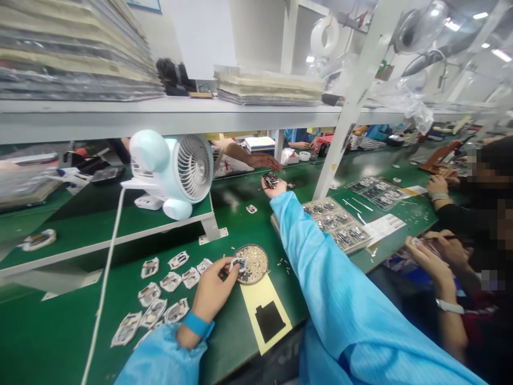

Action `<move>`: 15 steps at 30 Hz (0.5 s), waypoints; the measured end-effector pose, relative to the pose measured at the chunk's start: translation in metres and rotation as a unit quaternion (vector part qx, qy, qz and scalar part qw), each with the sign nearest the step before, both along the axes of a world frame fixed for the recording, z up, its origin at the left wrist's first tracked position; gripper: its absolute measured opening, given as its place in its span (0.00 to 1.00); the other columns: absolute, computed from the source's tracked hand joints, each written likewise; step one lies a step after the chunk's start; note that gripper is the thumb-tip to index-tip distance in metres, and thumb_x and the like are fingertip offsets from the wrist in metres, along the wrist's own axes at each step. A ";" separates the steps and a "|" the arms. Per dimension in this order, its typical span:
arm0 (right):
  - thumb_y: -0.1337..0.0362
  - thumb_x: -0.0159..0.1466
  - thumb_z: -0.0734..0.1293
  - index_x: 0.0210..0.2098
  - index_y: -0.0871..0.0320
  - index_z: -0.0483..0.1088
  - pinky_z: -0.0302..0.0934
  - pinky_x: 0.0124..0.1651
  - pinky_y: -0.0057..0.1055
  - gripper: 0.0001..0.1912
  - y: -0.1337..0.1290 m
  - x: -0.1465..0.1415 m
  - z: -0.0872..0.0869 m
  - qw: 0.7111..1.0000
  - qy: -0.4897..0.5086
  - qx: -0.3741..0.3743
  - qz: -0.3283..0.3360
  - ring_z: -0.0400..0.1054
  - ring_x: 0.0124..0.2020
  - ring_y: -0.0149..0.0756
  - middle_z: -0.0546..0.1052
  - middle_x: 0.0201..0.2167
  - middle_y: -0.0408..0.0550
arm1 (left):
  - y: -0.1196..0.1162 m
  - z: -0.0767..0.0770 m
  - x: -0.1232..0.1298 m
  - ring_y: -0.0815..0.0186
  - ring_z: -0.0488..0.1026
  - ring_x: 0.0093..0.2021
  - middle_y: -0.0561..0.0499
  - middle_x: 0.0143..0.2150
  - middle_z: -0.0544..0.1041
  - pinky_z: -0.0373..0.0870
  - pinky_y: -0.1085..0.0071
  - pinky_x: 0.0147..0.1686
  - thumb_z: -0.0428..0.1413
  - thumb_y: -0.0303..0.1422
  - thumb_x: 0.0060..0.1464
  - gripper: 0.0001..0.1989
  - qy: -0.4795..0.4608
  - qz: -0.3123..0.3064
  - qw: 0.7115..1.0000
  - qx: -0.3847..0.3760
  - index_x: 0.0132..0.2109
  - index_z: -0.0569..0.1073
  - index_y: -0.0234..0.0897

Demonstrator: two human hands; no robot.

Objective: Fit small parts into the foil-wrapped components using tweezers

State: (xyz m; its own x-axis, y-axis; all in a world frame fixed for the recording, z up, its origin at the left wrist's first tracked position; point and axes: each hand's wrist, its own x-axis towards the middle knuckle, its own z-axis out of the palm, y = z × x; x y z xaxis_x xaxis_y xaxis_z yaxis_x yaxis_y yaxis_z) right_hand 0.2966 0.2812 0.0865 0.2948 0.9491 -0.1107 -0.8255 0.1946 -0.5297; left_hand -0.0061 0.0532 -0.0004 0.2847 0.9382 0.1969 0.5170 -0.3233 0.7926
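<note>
My left hand [216, 286], wearing a blue wristband [197, 324], pinches a small white-framed part [238, 263] between thumb and fingers. That part is over the near-left edge of a round dish [266, 255] of tiny pale pieces. My right arm stretches far forward in a blue sleeve. Palm up, my right hand [280, 188] cups a bunch of small dark metallic parts [271, 180]; its fingers are partly hidden. Several similar white-framed parts [171, 281] lie left of my left hand. Beyond my right hand, another person's hand [263, 161] reaches in from across the bench.
A white and mint fan [195, 168] stands on a raised green shelf [80, 224]. Below the dish lies a yellow sheet with a black shape [270, 321]. A compartment tray of parts [336, 222] sits beneath my right arm. An upright post [340, 123] rises ahead; co-workers' hands [436, 256] are at right.
</note>
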 end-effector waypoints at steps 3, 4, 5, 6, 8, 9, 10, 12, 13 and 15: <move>0.66 0.76 0.45 0.51 0.62 0.71 0.76 0.37 0.36 0.24 -0.021 0.010 0.011 1.000 0.014 -0.014 0.018 0.75 0.36 0.36 0.78 0.33 0.50 | 0.001 -0.002 0.000 0.59 0.76 0.38 0.50 0.38 0.81 0.70 0.65 0.41 0.56 0.48 0.61 0.19 -0.005 0.001 1.000 -0.006 0.47 0.79 0.40; 0.65 0.75 0.46 0.50 0.62 0.71 0.76 0.37 0.36 0.24 -0.031 0.016 0.014 0.999 0.015 -0.016 0.024 0.75 0.37 0.38 0.78 0.32 0.50 | 0.001 -0.002 0.000 0.60 0.76 0.38 0.50 0.38 0.81 0.70 0.65 0.41 0.57 0.49 0.61 0.19 -0.007 0.000 1.000 -0.007 0.48 0.79 0.40; 0.65 0.75 0.47 0.50 0.62 0.71 0.77 0.36 0.37 0.22 -0.043 0.023 0.016 0.999 0.014 -0.016 0.029 0.75 0.37 0.39 0.79 0.31 0.51 | 0.000 -0.002 0.001 0.60 0.76 0.38 0.51 0.38 0.81 0.70 0.65 0.41 0.57 0.49 0.61 0.19 -0.009 -0.001 1.000 -0.007 0.48 0.79 0.40; 0.64 0.74 0.49 0.49 0.62 0.71 0.77 0.36 0.37 0.21 -0.056 0.031 0.017 0.999 0.011 -0.016 0.032 0.75 0.38 0.39 0.79 0.31 0.51 | -0.001 -0.001 0.001 0.60 0.76 0.38 0.51 0.38 0.81 0.71 0.65 0.42 0.57 0.49 0.61 0.19 -0.010 -0.002 1.000 -0.005 0.48 0.79 0.40; 0.63 0.74 0.50 0.48 0.62 0.71 0.77 0.36 0.36 0.20 -0.085 0.049 0.017 0.999 0.002 -0.019 0.031 0.76 0.38 0.40 0.80 0.32 0.51 | -0.005 0.001 0.003 0.60 0.76 0.39 0.51 0.38 0.81 0.71 0.65 0.42 0.57 0.49 0.60 0.18 -0.008 -0.004 1.000 0.008 0.47 0.80 0.40; 0.62 0.73 0.51 0.48 0.62 0.72 0.77 0.35 0.36 0.20 -0.101 0.058 0.016 0.999 -0.004 -0.024 0.029 0.76 0.38 0.40 0.80 0.32 0.52 | -0.007 0.003 0.004 0.60 0.76 0.39 0.51 0.38 0.80 0.70 0.65 0.42 0.57 0.48 0.60 0.18 -0.005 -0.006 1.000 0.017 0.46 0.80 0.40; 0.62 0.73 0.51 0.48 0.61 0.72 0.77 0.34 0.34 0.20 -0.117 0.067 0.014 0.999 -0.011 -0.030 0.027 0.76 0.38 0.40 0.81 0.33 0.52 | -0.010 0.005 0.005 0.60 0.76 0.39 0.51 0.38 0.80 0.70 0.65 0.42 0.57 0.48 0.61 0.18 -0.001 -0.009 1.000 0.027 0.46 0.80 0.40; 0.61 0.73 0.51 0.47 0.62 0.72 0.76 0.33 0.33 0.20 -0.147 0.083 0.009 0.998 -0.029 -0.045 0.024 0.76 0.38 0.40 0.81 0.34 0.54 | -0.015 0.007 0.007 0.60 0.75 0.38 0.51 0.37 0.80 0.70 0.66 0.42 0.57 0.47 0.61 0.17 0.006 -0.018 0.999 0.048 0.46 0.80 0.40; 0.61 0.73 0.52 0.47 0.62 0.72 0.76 0.32 0.32 0.20 -0.161 0.089 0.006 0.998 -0.038 -0.052 0.023 0.76 0.38 0.40 0.82 0.35 0.55 | -0.017 0.008 0.008 0.60 0.75 0.38 0.51 0.37 0.80 0.70 0.66 0.42 0.57 0.47 0.61 0.17 0.007 -0.022 0.998 0.057 0.46 0.80 0.40; 0.61 0.73 0.52 0.47 0.62 0.73 0.76 0.32 0.32 0.20 -0.183 0.099 -0.002 0.996 -0.059 -0.065 0.020 0.76 0.37 0.40 0.82 0.36 0.56 | -0.021 0.008 0.010 0.61 0.75 0.38 0.51 0.37 0.80 0.70 0.66 0.41 0.57 0.46 0.61 0.16 0.005 -0.028 0.997 0.073 0.46 0.80 0.40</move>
